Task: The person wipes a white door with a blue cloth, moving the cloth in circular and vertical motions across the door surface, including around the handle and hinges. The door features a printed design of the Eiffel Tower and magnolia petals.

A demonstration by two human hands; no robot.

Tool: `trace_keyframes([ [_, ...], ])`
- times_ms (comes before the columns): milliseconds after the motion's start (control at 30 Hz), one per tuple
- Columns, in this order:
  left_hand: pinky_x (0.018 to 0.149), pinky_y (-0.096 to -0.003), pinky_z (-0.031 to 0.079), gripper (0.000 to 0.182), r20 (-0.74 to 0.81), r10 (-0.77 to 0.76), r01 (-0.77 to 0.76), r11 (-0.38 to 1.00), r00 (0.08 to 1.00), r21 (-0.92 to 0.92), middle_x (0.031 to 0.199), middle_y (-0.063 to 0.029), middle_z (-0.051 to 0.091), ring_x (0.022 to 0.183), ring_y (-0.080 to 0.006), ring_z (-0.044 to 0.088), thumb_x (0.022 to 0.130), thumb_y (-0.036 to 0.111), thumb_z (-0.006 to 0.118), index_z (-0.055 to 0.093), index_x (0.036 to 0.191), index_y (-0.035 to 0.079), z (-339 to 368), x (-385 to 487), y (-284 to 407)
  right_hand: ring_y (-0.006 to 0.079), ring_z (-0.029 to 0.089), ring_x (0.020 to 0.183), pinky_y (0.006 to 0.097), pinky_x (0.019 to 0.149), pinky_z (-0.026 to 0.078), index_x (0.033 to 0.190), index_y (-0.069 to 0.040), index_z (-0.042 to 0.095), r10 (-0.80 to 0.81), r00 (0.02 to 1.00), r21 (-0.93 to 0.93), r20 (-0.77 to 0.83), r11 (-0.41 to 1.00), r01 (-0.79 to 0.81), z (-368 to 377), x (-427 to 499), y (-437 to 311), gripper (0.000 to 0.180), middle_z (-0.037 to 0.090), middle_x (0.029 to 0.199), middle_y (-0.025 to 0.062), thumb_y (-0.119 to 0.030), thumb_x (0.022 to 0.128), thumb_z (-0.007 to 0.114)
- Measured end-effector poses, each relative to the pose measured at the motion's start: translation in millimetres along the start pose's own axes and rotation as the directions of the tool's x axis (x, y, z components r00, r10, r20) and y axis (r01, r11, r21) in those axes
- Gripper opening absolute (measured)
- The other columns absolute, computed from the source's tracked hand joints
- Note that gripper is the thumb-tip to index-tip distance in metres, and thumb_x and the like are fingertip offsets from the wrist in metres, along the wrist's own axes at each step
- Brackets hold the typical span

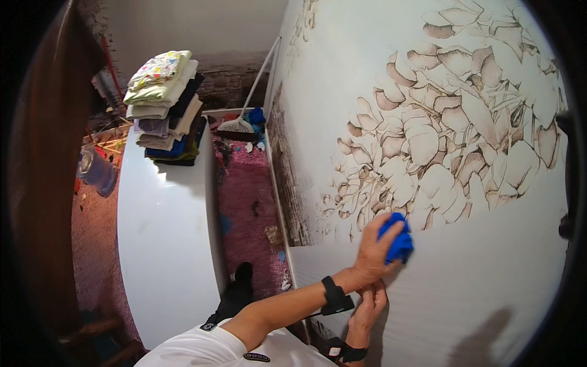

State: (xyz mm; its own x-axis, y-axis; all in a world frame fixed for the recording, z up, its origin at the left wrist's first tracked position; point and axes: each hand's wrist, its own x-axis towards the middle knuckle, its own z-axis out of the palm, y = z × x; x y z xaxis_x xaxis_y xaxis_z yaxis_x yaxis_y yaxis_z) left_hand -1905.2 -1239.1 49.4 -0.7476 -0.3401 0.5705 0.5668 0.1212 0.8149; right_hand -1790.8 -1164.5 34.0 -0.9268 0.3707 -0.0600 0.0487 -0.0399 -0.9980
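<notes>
My left hand [375, 250] grips a crumpled blue cloth [398, 241] against the wall covering. The cloth lies over the lower border of a printed floral pattern in brown and cream [422, 137], where it meets a plain pale sheet [458, 275]. Below my left wrist, my right hand [367, 305] is up at the pale surface, its fingers partly hidden behind the left forearm. Whether it holds anything cannot be made out. Each wrist wears a black strap, the left one [335, 293] carrying a small dark box.
A long white table [169, 238] stands left of my legs, with a stack of folded fabrics [165, 110] at its far end. Between table and wall runs a pinkish-red floor [245, 197] with scraps. A long-handled dustpan [238, 125] leans in the corner. A clear plastic container [96, 169] sits at far left.
</notes>
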Motion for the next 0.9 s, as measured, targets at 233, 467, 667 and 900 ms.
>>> trace_keyframes([
  [233,0.097,-0.0507,0.039,0.047,-0.137,-0.567,0.583,0.793,0.812,0.175,0.116,-0.0275,0.048,0.107,-0.0453,0.047,0.085,0.022,0.057,0.050,0.127,0.000,-20,-31,-106,0.0202,0.065,0.098,0.0316,0.082,0.052,0.124,0.007,0.058,0.074,0.997,-0.177,-0.026,0.981,-0.078,3,5,4,0.035,0.068,0.110,0.0156,-0.014,0.095,0.060],
  [467,0.105,-0.0458,0.037,0.064,-0.100,-0.045,0.051,0.997,0.994,0.053,0.134,-0.0257,0.040,0.121,-0.0440,0.044,0.073,0.011,0.065,0.050,0.134,0.003,-2,61,3,0.0172,0.063,0.096,0.0314,0.082,0.051,0.114,0.006,0.063,0.085,0.986,0.056,0.142,0.994,-0.094,5,19,-4,0.024,0.067,0.105,0.0096,-0.010,0.095,0.058],
  [667,0.105,-0.0474,0.037,0.072,-0.022,0.158,-0.157,0.987,0.987,0.044,0.138,-0.0246,0.039,0.123,-0.0435,0.044,0.066,0.012,0.069,0.051,0.136,0.007,-3,62,32,0.0150,0.061,0.091,0.0295,0.078,0.048,0.115,0.005,0.063,-0.021,0.984,0.117,0.175,0.993,0.000,10,24,-22,0.026,0.066,0.105,0.0089,-0.012,0.096,0.057],
  [900,0.101,-0.0481,0.040,0.059,-0.063,-0.565,0.569,0.816,0.823,0.101,0.126,-0.0275,0.045,0.112,-0.0450,0.047,0.078,0.022,0.060,0.048,0.133,0.002,-33,38,-86,0.0208,0.064,0.092,0.0319,0.078,0.052,0.121,0.007,0.059,0.033,0.984,-0.013,0.173,0.999,-0.031,23,35,-20,0.033,0.067,0.107,0.0159,-0.016,0.098,0.055],
])
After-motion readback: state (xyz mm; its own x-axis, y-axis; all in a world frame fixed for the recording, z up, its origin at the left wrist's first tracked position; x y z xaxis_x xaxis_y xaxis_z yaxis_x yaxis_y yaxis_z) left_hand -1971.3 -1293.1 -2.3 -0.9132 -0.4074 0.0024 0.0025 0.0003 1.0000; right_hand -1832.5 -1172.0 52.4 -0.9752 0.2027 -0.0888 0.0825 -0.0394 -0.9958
